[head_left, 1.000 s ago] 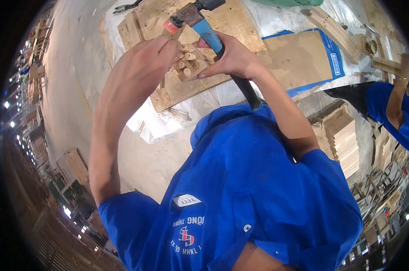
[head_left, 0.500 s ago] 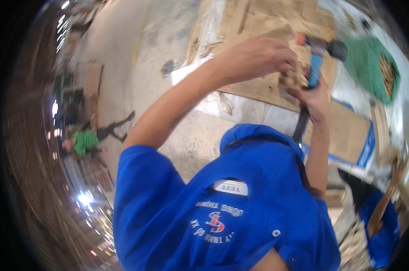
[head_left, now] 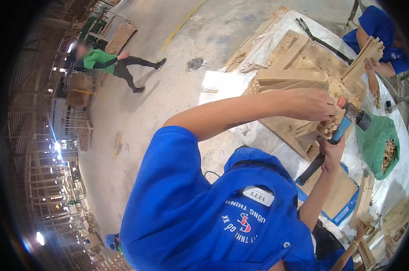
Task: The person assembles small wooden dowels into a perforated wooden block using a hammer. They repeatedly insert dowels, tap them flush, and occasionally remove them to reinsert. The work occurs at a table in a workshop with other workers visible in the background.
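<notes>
My right hand (head_left: 333,151) is wrapped round the handle of a mallet (head_left: 343,130), which has a blue shaft, a black grip, one orange face and one black face. Small wooden dowels (head_left: 327,129) are bunched beside the shaft, between my two hands. Over them, my left hand (head_left: 313,105) is closed with its fingertips on the dowels; how many it grips is hidden. Below both hands lie pale wooden slats (head_left: 291,76) and a wooden board (head_left: 283,128) on the work surface.
A green sack (head_left: 371,144) of dowels stands right of the mallet. One co-worker (head_left: 380,34) at the far right holds slats; another's hand (head_left: 361,230) is at the lower right. Cardboard (head_left: 335,192) lies nearby. A person in green (head_left: 100,61) walks at left.
The view has swung, so my hands and the mallet appear farther right and lower. A far-right co-worker and more slats have come into view. Both hands keep their hold.
</notes>
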Available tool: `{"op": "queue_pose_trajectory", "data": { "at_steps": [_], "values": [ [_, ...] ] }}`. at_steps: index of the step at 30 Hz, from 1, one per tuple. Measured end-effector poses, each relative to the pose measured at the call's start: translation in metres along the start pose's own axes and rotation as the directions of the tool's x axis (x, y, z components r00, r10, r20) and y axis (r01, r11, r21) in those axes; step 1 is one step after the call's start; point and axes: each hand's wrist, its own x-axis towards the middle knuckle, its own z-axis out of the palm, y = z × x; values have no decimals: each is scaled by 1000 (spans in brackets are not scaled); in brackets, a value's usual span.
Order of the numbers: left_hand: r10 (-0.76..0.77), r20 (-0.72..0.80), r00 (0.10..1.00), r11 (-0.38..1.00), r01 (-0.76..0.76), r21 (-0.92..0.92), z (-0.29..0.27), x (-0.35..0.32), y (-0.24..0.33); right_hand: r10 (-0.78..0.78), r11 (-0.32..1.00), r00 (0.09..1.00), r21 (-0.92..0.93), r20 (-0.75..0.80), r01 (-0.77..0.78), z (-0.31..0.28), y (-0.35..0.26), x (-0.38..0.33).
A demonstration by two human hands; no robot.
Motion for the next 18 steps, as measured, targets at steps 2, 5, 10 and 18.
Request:
{"op": "queue_pose_trajectory", "data": {
  "at_steps": [2,5,10,18],
  "values": [
    [35,-2,999,999,-35,17,1,3,-1,43,999,999,-7,20,-43,-5,0,1],
    [107,-71,992,994,-105,30,12,6,-5,-22,973,999,230,47,11,-1,-4,-6],
    [38,-133,990,999,-40,-10,13,-6,0,12,994,1000,-107,-14,-13,2,-6,-6],
    [-259,-106,960,957,240,-159,20,5,24,-133,989,990,-53,44,135,-7,-8,-9]
  ]
}}
